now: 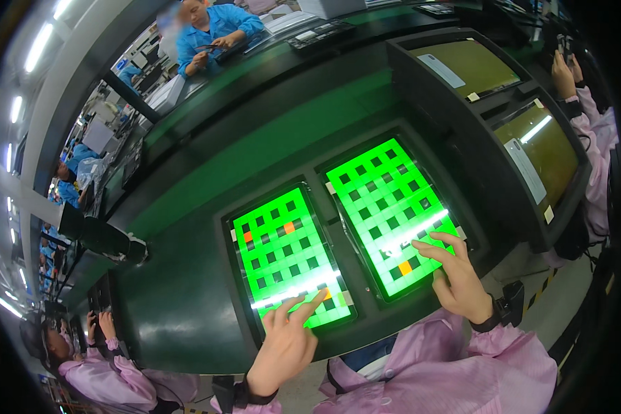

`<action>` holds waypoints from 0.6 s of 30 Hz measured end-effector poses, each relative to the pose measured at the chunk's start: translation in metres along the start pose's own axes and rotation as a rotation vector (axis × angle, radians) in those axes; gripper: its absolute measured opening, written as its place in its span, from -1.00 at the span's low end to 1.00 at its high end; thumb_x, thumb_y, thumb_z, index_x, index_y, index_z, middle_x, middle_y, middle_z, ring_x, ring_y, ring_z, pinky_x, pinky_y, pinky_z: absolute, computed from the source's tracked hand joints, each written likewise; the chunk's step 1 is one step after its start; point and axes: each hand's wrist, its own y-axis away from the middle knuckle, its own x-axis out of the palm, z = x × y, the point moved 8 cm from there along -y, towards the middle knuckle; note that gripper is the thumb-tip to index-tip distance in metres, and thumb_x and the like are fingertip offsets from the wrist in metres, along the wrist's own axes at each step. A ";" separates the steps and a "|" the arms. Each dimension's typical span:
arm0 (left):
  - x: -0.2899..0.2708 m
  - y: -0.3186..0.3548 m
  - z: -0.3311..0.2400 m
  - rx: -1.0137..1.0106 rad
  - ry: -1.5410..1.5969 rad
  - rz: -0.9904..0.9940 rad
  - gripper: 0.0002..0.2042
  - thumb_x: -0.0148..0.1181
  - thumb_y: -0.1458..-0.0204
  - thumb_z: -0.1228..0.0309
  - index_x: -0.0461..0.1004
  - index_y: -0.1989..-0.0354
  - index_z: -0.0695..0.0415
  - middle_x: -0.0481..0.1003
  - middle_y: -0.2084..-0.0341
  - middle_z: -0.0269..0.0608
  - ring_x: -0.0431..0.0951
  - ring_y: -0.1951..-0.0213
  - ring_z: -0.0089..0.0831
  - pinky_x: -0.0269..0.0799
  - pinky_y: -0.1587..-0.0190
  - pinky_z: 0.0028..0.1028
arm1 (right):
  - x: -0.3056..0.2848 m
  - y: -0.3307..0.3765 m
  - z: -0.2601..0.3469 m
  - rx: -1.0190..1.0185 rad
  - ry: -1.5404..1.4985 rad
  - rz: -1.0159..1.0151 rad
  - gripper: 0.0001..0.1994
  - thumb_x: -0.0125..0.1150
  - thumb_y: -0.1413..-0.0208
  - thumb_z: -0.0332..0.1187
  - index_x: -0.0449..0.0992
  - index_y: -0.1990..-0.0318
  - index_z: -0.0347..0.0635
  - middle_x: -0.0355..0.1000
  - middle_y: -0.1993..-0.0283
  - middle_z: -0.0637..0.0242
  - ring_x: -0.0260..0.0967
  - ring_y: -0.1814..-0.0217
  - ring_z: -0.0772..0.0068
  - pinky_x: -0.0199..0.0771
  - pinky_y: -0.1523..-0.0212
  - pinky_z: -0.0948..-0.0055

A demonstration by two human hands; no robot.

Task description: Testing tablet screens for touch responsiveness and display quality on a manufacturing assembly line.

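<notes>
Two lit touch-screen panels lie side by side in a dark frame, each showing a bright green grid with dark squares. On the left panel (281, 252) a few orange squares show too. My left hand (288, 339) rests over its lower edge, index finger stretched to an orange square, other fingers apart. The right panel (374, 200) has one orange square near its bottom. Over its lower right side is my right hand (459, 277), fingers spread, with fingertips at the glass. Neither hand holds anything. Whether each fingertip actually presses the glass, I cannot tell.
At right stands a black rack (455, 103) with two dim, yellowish screens. The green-topped bench (179, 303) carries a black cylindrical part (93, 234) at left. Co-workers in blue (217, 31) sit across the bench; others in pink work to the left (117, 379) and far right.
</notes>
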 end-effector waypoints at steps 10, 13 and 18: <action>-0.011 0.059 0.035 -0.298 -0.141 -0.243 -0.54 0.02 0.19 0.66 0.37 0.00 0.15 0.39 0.16 -0.25 0.32 0.01 -0.28 0.04 0.02 -0.25 | 0.013 0.003 0.006 -0.109 0.012 0.116 -0.46 0.00 0.24 -0.60 0.42 -0.04 -0.12 0.38 0.37 0.26 0.09 -0.19 0.06 0.10 -0.16 0.10; -0.010 0.065 0.040 -0.352 -0.100 -0.199 -0.54 -0.03 0.18 0.66 0.38 -0.01 0.19 0.33 0.11 -0.16 0.29 -0.03 -0.21 0.01 -0.07 -0.25 | 0.012 0.003 -0.004 -0.014 0.114 0.048 -0.51 0.02 0.21 -0.58 0.43 -0.01 -0.14 0.30 0.11 -0.05 0.09 -0.16 -0.08 0.07 -0.17 0.01; -0.017 0.030 0.058 -0.306 -0.126 -0.227 -0.56 -0.03 0.15 0.64 0.36 -0.02 0.20 0.32 0.08 -0.14 0.26 -0.05 -0.21 0.01 -0.09 -0.25 | -0.012 -0.001 -0.021 0.137 0.099 -0.121 -0.54 -0.05 0.13 -0.62 0.37 -0.03 -0.25 0.21 -0.10 -0.07 0.07 -0.20 -0.07 0.08 -0.18 0.10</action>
